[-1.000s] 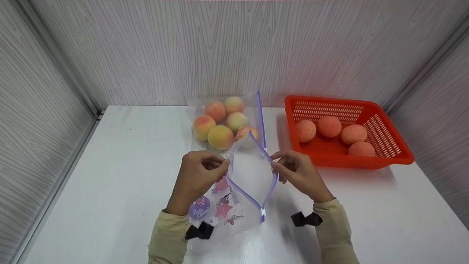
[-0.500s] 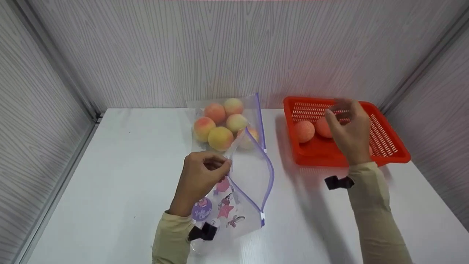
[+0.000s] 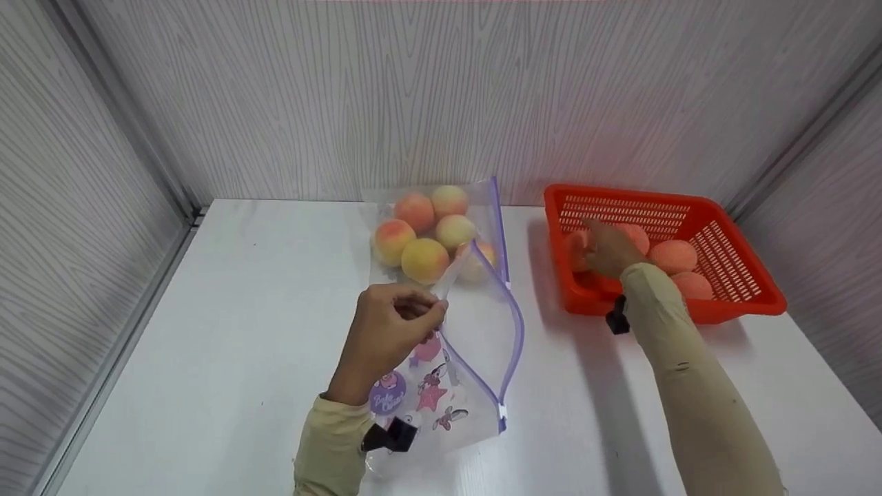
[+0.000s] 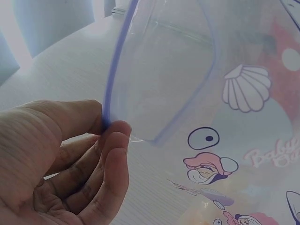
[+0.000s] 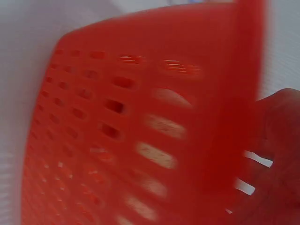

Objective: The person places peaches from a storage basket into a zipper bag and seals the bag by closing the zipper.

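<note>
In the head view my left hand (image 3: 393,334) pinches the edge of a clear zip bag (image 3: 475,406) with purple zip edging and cartoon prints. The bag's mouth gapes toward the right. In the left wrist view, thumb and fingertips of that left hand (image 4: 89,154) meet on the purple zip strip (image 4: 110,89). My right hand (image 3: 610,249) is inside the red basket (image 3: 672,310), at the leftmost peach (image 3: 577,249). In the right wrist view the basket wall (image 5: 154,122) hides most of the hand, and blur obscures its fingers.
Behind the open bag lies another clear zip bag (image 3: 499,234) holding several peaches (image 3: 425,261); the open bag's upper corner overlaps it. More peaches (image 3: 673,256) sit in the basket's right half. Pale wood-grain panels (image 3: 427,96) enclose the white table (image 3: 262,324) at back and sides.
My right hand has let go of the bag's right edge and moved right into the basket, then leftward to the leftmost peach. The left hand keeps its pinch on the bag.
</note>
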